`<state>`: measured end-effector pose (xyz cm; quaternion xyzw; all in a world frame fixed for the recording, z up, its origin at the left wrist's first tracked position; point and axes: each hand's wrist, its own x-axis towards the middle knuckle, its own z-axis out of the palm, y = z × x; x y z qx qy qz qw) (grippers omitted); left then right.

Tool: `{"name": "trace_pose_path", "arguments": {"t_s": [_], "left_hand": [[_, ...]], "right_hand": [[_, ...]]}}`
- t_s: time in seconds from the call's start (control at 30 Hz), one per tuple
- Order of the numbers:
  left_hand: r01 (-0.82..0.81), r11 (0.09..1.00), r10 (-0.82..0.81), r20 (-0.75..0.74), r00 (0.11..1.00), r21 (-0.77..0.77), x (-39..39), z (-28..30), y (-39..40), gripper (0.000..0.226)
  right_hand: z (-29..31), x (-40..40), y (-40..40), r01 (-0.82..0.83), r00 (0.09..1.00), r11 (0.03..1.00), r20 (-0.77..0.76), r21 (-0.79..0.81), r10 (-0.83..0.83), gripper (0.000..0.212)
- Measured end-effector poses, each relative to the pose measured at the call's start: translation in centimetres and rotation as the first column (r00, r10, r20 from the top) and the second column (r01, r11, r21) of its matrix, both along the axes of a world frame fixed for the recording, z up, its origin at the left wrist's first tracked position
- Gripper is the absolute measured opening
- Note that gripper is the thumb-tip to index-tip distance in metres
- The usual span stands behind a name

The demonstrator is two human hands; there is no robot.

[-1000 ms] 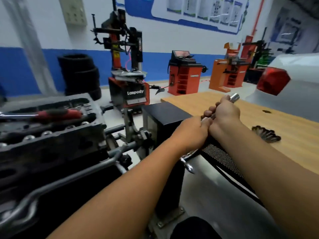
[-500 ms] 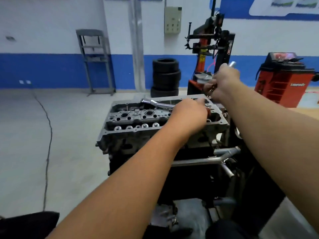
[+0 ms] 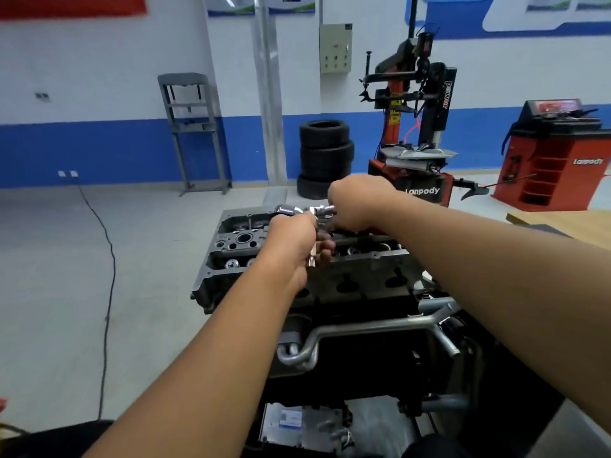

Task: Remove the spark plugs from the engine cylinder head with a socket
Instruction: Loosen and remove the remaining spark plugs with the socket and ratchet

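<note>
Chrome ratchet [image 3: 291, 210] over cylinder head [image 3: 347, 276]: left hand [image 3: 292, 241] grip curled round socket extension [image 3: 312, 256], right hand [image 3: 355, 201] grip closed on ratchet at 12 o'clock.

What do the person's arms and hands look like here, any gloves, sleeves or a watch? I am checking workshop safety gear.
Both forearms are bare along all that shows; no sleeve comes into view. The left hand and the right hand wear no gloves. No watch, strap or band shows at either wrist, and no ring can be made out, though most of the fingers are hidden or blurred.
</note>
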<state>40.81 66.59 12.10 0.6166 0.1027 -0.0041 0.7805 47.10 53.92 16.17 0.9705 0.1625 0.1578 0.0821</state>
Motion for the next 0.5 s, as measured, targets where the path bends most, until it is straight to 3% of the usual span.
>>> {"name": "trace_pose_path", "arguments": {"t_s": [0.07,0.13,0.23,0.33,0.43,0.5], "left_hand": [[-0.083,0.993,0.085,0.026,0.996,-0.081,0.4,0.4,-0.5,0.019],[-0.119,0.981,0.124,0.028,0.992,-0.154,0.8,0.6,-1.3,0.021],[-0.040,0.986,0.047,0.036,0.998,-0.160,1.0,1.3,-3.8,0.018],[0.122,0.976,-0.106,0.094,0.990,-0.182,0.5,2.4,-8.8,0.024],[0.277,0.924,-0.240,0.164,0.957,-0.265,-0.9,2.8,-15.8,0.024],[0.393,0.892,-0.355,0.193,0.915,-0.222,-2.6,2.0,-21.2,0.014]], "right_hand": [[-0.1,-0.6,0.4,-0.008,0.995,0.993,0.096,-0.114,0.019,0.025],[0.3,-1.5,-0.4,0.007,0.994,0.997,0.110,-0.082,0.002,0.026],[1.9,-3.4,-4.0,0.088,0.994,0.947,-0.095,0.308,-0.061,0.027],[1.5,-6.6,-9.6,0.167,0.978,0.677,-0.208,0.717,-0.021,0.031],[-0.7,-10.7,-15.6,0.231,0.972,0.372,-0.234,0.899,-0.039,0.038],[-2.6,-13.9,-19.5,0.245,0.968,0.119,-0.237,0.962,-0.078,0.028]]}}
